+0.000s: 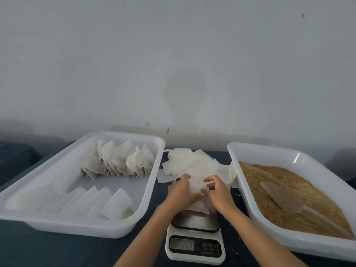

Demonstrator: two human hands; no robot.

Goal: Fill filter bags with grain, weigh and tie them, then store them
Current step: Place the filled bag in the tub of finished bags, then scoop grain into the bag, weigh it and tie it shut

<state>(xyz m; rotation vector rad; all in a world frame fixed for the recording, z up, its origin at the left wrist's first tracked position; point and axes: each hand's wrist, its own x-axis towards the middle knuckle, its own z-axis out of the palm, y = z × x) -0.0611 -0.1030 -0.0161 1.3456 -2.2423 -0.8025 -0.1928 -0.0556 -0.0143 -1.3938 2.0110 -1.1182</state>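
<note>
I keep the filled filter bag (198,206) on the scale (195,239), nearest me, so its weight registers while my left hand (181,191) and right hand (216,191) pinch its top to tie it. Empty bags (192,164) wait beyond, grain tray (289,157) right, finished bags (119,160) far left.

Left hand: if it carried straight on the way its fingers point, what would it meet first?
The left hand points away, toward the wall, so it would probably run into the pile of empty filter bags first. Depth is hard to judge.
</note>
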